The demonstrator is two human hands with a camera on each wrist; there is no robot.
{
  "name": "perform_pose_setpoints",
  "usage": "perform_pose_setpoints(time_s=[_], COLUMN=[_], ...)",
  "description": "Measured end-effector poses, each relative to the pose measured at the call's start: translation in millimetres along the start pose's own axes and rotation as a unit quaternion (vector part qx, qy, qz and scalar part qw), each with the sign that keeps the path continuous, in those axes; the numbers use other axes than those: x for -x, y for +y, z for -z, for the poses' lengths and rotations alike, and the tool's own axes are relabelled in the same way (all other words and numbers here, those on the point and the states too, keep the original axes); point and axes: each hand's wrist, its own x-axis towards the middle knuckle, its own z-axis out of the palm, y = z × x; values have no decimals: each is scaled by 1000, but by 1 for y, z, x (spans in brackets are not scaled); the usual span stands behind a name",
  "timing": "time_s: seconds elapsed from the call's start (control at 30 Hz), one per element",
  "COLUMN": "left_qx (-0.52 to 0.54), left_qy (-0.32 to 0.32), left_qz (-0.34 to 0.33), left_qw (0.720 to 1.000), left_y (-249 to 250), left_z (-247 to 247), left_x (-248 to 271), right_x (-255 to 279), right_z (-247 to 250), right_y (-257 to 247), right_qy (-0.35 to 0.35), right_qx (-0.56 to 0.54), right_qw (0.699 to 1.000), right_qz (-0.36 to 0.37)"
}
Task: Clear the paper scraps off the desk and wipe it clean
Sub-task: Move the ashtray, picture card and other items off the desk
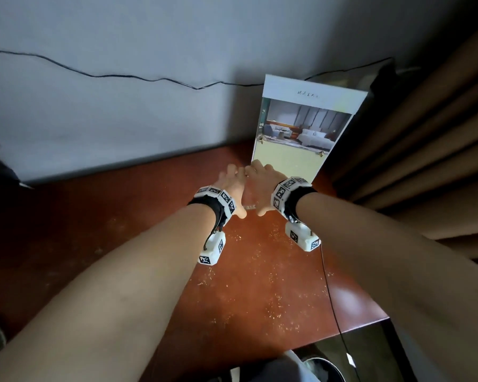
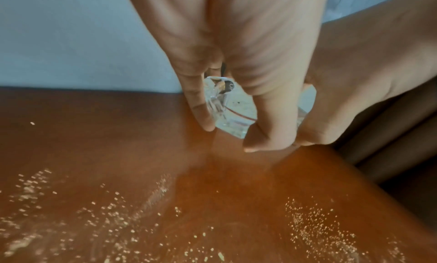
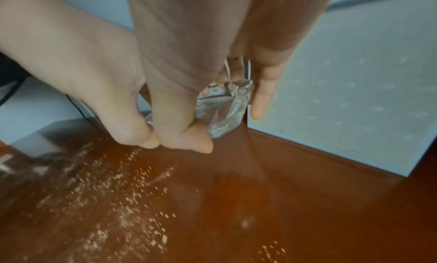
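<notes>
Tiny pale paper scraps (image 1: 262, 260) lie scattered over the reddish-brown desk (image 1: 122, 230); they also show as specks (image 2: 307, 227) in the left wrist view and specks (image 3: 113, 192) in the right wrist view. Both hands meet at the back of the desk, just in front of a standing sign. My left hand (image 1: 231, 188) and right hand (image 1: 260, 186) together grip a small clear plastic object (image 2: 227, 108), held just above the wood. The same clear object (image 3: 224, 108) sits between curled fingers and thumb. Most of it is hidden by the fingers.
A tall display sign (image 1: 301, 125) with a room photo stands at the back right against the wall. Brown curtains (image 1: 425, 139) hang right of it. A thin black cable (image 1: 330, 288) crosses the desk's right edge. A dark bin (image 1: 323, 368) sits below the front edge.
</notes>
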Motion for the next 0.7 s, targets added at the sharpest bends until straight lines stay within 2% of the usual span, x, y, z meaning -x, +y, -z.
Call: perform_pose_setpoints(time_s=[0.23, 0.4, 0.7], left_qx=[-40, -71, -83], left_qy=[53, 87, 143], left_qz=[-45, -89, -76], left_qw=[997, 990, 983], left_y=[-43, -76, -143], left_z=[47, 75, 99], left_x=[82, 163, 305], right_x=[86, 143, 216], right_z=[74, 100, 148], right_y=[-75, -144, -276], right_qy=[70, 107, 153], right_qx=[69, 50, -39], right_qw=[995, 991, 983], right_qz=[-18, -55, -98])
